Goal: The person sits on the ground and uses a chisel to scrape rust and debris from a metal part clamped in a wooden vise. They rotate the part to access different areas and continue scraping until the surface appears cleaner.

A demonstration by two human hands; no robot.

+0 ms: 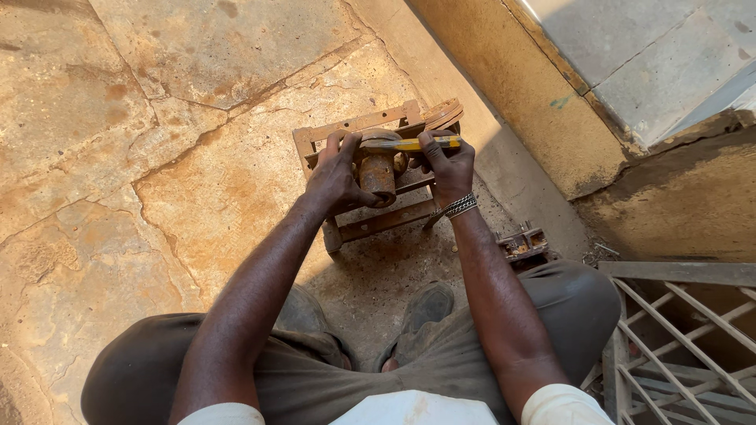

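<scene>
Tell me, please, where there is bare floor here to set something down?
The stone floor left of the rusty frame is bare. It is crowded at the frame, where the left hand and right hand work, and rightward by the small metal part and grille.

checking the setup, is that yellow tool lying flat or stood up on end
Lying flat: the yellow tool runs level across the rusty frame, with the left hand and right hand at its ends.

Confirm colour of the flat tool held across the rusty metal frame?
Yellow: the flat tool, pinched between left hand and right hand; head view.
</scene>
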